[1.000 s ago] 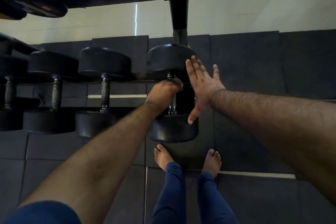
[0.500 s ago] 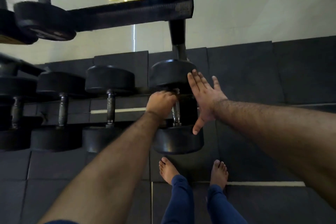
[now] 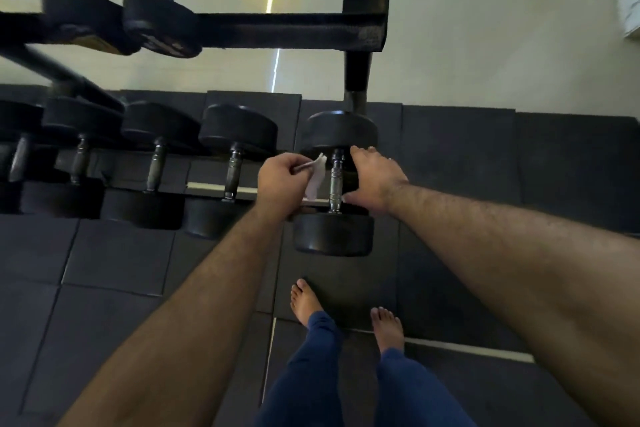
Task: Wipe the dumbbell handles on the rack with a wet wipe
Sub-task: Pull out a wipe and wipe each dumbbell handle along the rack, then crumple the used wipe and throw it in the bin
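Head view, looking down past two bare forearms at a dumbbell rack (image 3: 363, 35) above dark rubber floor mats (image 3: 104, 270). Both arms are stretched forward from the lower corners and meet at the rightmost dumbbell (image 3: 334, 184) on the lower tier, where the steel handle (image 3: 336, 180) is seen standing upright between its two black weights.

The left hand (image 3: 282, 180) is held just left of that handle, knuckles up, with the fingers curled in. A white wet wipe (image 3: 317, 180) is pinched between the thumb and fingers and hangs down in a crumpled strip close beside the handle; whether it touches the metal cannot be told.

The right hand (image 3: 375, 177) is placed on the other side of the handle, back of the hand facing up. Its fingers are extended toward the far weight and the thumb is pointed toward the near weight, so the hand is spread along the handle's length without being closed around it.

Four more dumbbells (image 3: 235, 170) are lined up to the left on the same tier, and two others (image 3: 156, 24) are seen on the upper tier. Bare feet (image 3: 304, 302) and blue trouser legs (image 3: 304, 374) are visible below, on the mats.
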A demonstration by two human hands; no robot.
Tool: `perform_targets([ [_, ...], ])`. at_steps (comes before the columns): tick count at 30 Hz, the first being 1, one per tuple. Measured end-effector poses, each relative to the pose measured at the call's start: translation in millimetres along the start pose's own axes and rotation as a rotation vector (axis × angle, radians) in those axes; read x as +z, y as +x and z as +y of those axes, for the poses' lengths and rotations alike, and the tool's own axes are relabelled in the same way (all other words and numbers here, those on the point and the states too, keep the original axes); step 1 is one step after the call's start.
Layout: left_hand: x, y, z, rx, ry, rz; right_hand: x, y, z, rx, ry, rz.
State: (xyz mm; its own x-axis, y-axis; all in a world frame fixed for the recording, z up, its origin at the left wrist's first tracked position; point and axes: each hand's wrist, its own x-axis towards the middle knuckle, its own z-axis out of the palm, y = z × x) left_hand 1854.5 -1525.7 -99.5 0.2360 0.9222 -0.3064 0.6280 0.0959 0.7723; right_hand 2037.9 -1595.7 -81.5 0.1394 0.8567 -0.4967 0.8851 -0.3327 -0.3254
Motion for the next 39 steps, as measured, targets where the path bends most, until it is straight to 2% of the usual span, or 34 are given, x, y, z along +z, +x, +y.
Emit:
perform_targets([
  [6,-60,-72,48,-0.161,-0.518,0.198,-52,-56,-54,-0.245,0.328,0.302],
  [9,-95,-107,77,-0.187,-0.675,0.286,-81,-86,-93,-0.383,0.432,0.376],
  [12,-132,-140,104,-0.156,-0.794,0.326,-104,-116,-135,-0.503,0.533,0.388],
  [18,-220,-209,150,-0.027,-0.965,0.336,-151,-163,-209,-0.673,0.677,0.254],
  [21,-257,-238,151,0.008,-0.925,0.412,-167,-178,-244,-0.684,0.738,0.16],
  [23,-277,-256,146,-0.007,-0.827,0.529,-171,-188,-268,-0.691,0.792,0.081],
  [26,-303,-282,132,0.006,-0.541,0.811,-171,-205,-306,-0.686,0.869,-0.082],
  [28,-320,-302,125,0.076,-0.331,0.922,-169,-217,-329,-0.689,0.892,-0.188],
  [31,-345,-330,117,0.17,-0.183,0.883,-162,-224,-360,-0.747,0.889,-0.314],
  [34,-372,-350,101,0.163,-0.076,0.825,-152,-225,-392,-0.787,0.942,-0.439],
  [36,-392,-357,86,0.15,-0.033,0.869,-142,-223,-416,-0.793,0.955,-0.494],
  [39,-419,-364,61,0.128,-0.128,0.972,-118,-219,-461,-0.789,0.968,-0.538],
])
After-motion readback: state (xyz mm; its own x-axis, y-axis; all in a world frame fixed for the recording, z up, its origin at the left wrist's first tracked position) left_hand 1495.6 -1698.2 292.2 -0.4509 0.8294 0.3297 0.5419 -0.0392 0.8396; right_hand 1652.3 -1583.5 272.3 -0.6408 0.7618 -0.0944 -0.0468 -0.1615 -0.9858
